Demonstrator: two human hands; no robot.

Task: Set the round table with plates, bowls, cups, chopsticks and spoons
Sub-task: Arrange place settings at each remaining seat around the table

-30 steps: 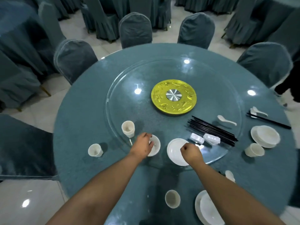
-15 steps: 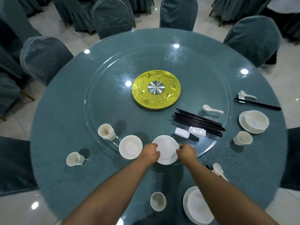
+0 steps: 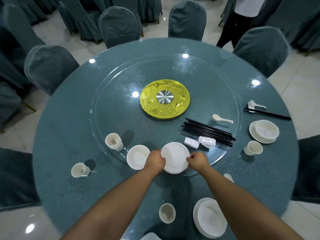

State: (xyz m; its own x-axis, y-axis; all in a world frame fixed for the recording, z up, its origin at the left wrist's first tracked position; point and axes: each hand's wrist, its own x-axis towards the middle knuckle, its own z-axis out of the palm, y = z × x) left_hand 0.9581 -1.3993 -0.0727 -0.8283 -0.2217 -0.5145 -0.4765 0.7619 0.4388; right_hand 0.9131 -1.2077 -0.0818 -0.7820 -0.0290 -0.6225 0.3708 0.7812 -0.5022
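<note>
A stack of white plates (image 3: 174, 155) sits at the near edge of the glass turntable (image 3: 121, 94). My left hand (image 3: 155, 161) grips its left rim and my right hand (image 3: 198, 161) grips its right rim. Just left of it stands a stack of white bowls (image 3: 136, 157), then a stack of cups (image 3: 113, 142). Black chopsticks (image 3: 207, 131) lie in a bundle on the turntable with white rests (image 3: 199, 142) and a spoon (image 3: 222, 118) nearby. One place is laid at the right: bowl on plate (image 3: 264, 130), cup (image 3: 252, 148), chopsticks and spoon (image 3: 256, 108).
A bowl on a plate (image 3: 210, 217) and a cup (image 3: 167, 213) stand at the near edge; a lone cup (image 3: 79, 169) lies at the left. A yellow disc (image 3: 165, 100) marks the centre. Covered chairs (image 3: 50, 66) ring the table. A person stands at the far right (image 3: 237, 19).
My left hand left the bowl stack and moved right to the plate stack's left rim. Both hands now hold the plates. My view drifted, bringing the table's near side closer.
</note>
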